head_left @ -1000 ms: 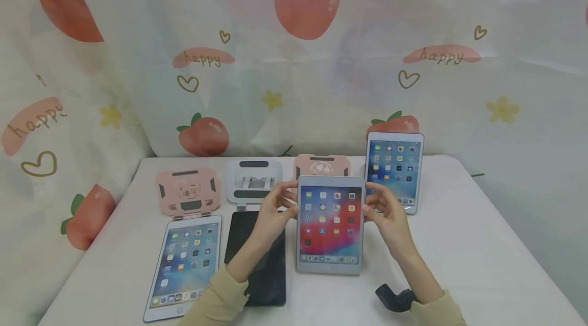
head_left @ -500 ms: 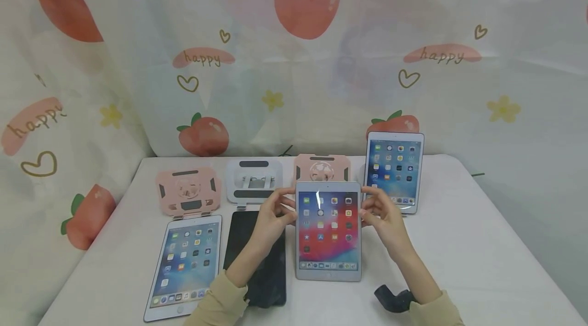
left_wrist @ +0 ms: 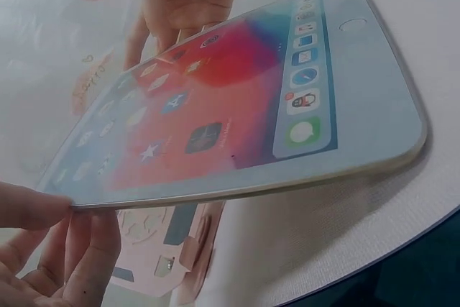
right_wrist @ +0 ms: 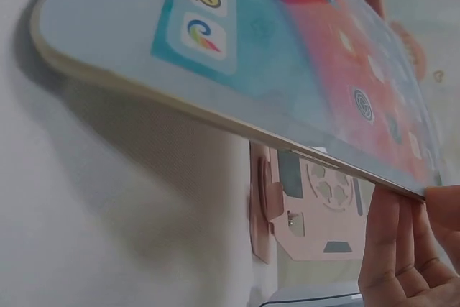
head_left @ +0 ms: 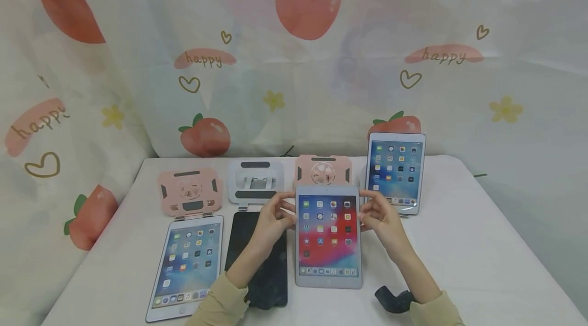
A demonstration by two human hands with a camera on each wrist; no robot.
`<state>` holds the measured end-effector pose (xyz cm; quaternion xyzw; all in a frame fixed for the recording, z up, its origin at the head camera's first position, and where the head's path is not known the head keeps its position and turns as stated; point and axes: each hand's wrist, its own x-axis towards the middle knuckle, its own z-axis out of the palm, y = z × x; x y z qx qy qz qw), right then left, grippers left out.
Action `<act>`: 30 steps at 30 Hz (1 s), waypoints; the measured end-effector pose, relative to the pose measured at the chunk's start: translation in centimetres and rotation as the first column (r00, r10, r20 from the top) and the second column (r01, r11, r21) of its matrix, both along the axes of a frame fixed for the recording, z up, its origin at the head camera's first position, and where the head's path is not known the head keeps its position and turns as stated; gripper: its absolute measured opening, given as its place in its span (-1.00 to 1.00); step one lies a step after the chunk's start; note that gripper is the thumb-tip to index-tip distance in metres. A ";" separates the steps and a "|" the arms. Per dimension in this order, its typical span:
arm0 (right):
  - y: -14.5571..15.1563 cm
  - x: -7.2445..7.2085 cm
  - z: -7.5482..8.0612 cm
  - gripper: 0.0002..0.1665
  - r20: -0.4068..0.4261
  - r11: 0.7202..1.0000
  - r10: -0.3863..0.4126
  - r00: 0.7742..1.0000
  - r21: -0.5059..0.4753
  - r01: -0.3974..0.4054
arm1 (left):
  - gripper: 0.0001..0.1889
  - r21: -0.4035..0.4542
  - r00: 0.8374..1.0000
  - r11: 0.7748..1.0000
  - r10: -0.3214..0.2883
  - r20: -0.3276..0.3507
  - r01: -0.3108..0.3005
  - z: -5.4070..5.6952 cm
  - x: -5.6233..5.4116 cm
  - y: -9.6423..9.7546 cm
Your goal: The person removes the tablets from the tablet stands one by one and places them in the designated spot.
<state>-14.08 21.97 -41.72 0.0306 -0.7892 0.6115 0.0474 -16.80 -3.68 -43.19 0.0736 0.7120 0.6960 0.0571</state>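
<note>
In the head view a white tablet (head_left: pixel 328 244) with a red and blue screen stands tilted back, its home-button end down at the white tablecloth. My left hand (head_left: pixel 274 220) pinches its left edge near the top, thumb in front and fingers behind. On the opposite edge my right hand (head_left: pixel 381 221) holds it the same way. Both wrist views show the thumb at the edge and fingertips on the back, with a pink tablet stand (right_wrist: pixel 320 206) behind it. The tablet covers the lower part of that stand in the head view.
Left of the hands are another pink stand (head_left: pixel 190 192) with a white tablet (head_left: pixel 186 265), and a white stand (head_left: pixel 255 183) with a dark tablet (head_left: pixel 271 275). A further tablet (head_left: pixel 396 170) stands upright at back right. A black bent object (head_left: pixel 392 299) lies by the right forearm.
Both hands have brought the tablet down and slightly toward me, and more of the pink stand behind its top edge now shows. The other tablets and stands have stayed in place.
</note>
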 end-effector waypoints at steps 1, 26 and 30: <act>0.0 0.0 0.0 -0.47 0.010 1.000 -0.002 1.000 0.002 0.002 | -0.49 0.003 1.000 1.000 -0.003 0.009 0.003 -0.1 0.0 0.0; 0.0 -0.4 -0.7 -0.40 0.307 0.999 -0.024 0.952 0.050 0.009 | -0.49 -0.088 0.978 0.993 -0.064 0.201 0.083 -1.3 -0.6 -0.1; 0.0 -0.3 -0.9 -0.39 0.330 0.999 -0.015 0.944 0.050 -0.002 | -0.51 -0.095 0.976 0.991 -0.069 0.206 0.090 -1.4 -0.5 -0.1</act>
